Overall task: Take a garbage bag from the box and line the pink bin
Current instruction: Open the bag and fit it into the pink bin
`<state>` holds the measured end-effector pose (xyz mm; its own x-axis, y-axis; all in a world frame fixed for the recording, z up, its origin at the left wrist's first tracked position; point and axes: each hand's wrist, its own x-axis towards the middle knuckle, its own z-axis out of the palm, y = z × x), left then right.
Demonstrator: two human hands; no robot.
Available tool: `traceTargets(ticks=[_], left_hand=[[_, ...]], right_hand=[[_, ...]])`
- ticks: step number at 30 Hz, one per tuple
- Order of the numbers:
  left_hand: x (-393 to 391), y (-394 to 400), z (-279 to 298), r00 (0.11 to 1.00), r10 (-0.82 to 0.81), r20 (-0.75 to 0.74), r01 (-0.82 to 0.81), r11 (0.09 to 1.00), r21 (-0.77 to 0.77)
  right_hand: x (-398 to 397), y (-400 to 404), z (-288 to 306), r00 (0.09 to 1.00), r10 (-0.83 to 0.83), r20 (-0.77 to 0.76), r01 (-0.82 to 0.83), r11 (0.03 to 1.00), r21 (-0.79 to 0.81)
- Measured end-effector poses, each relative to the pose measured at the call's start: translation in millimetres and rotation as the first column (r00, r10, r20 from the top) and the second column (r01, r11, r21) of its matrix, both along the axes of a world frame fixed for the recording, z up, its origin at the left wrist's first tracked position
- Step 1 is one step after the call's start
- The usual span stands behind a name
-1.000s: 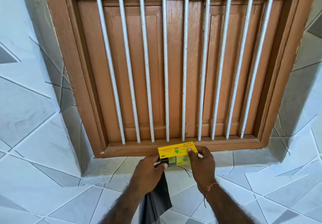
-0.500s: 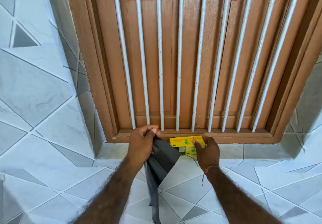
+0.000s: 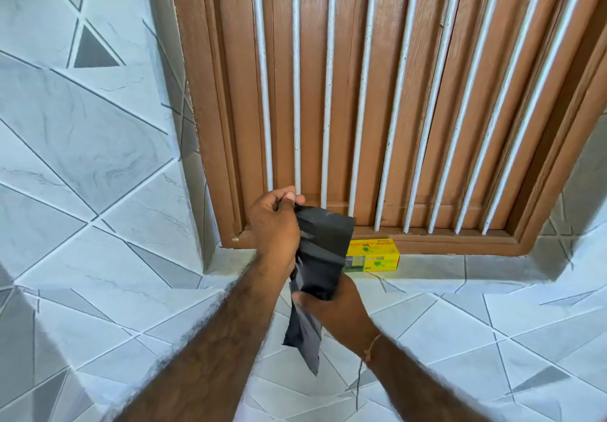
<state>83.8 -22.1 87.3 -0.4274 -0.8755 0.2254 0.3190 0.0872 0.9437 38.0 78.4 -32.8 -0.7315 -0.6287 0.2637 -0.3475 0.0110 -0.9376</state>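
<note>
A folded black garbage bag (image 3: 323,251) hangs between my two hands in front of the window. My left hand (image 3: 274,228) pinches its top edge between thumb and fingers. My right hand (image 3: 331,303) grips the bag lower down, and a loose tail of the bag dangles below it. The yellow bag box (image 3: 374,255) lies on the tiled sill just behind the bag, its left end hidden by the bag. No hand touches the box. The pink bin is not in view.
A brown wooden window frame (image 3: 210,126) with white vertical bars (image 3: 296,93) fills the upper middle. White and grey tiled walls (image 3: 82,159) lie to the left, right and below the tiled sill (image 3: 476,267).
My right hand let go of the yellow box, which now rests on the sill, and took hold of the bag's lower part. My left hand lifted the bag's top higher.
</note>
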Motion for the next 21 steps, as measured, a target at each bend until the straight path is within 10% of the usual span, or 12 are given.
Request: traceTargets(ticks=[10, 21], left_hand=[[39.4, -5.2, 74.1, 0.971, -0.057, -0.234, 0.076, 0.994, 0.073], [130.1, -32.5, 110.6, 0.944, 0.287, -0.162, -0.291, 0.957, -0.006]], right_hand=[[42.3, 8.7, -29.8, 0.999, -0.022, -0.029, 0.03, 0.955, 0.295], [91.6, 78.0, -17.7, 0.974, 0.199, 0.105, -0.219, 0.943, 0.251]])
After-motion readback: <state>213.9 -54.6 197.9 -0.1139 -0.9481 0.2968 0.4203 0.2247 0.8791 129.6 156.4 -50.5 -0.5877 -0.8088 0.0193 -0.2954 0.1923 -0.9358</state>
